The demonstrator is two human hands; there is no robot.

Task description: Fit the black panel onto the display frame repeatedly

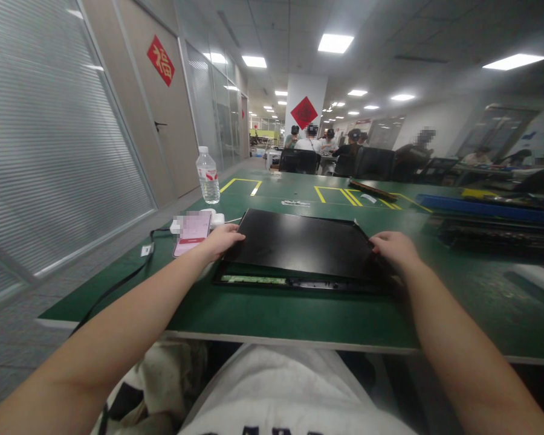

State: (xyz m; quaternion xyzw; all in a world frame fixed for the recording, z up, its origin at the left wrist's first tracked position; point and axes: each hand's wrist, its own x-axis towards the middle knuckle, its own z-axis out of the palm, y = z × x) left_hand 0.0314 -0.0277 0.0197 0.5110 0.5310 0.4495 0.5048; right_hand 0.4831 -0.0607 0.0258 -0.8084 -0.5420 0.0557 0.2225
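Black panel [301, 243] lies flat near the middle of the green worktop [272, 314], over a frame with a circuit strip [252, 280] bared along its near edge. My left hand [221, 239] and right hand [395, 249] grip its left and right edges, fingers curled. Risk as I judge it: an uneven lift could flex the panel or scrape that strip. Phone [193, 233] and water bottle [208, 175] sit just left; a swung corner could knock them.

Glossy black panel [301, 241] on matt green table [299, 314]; clear plastic bottle [208, 176]
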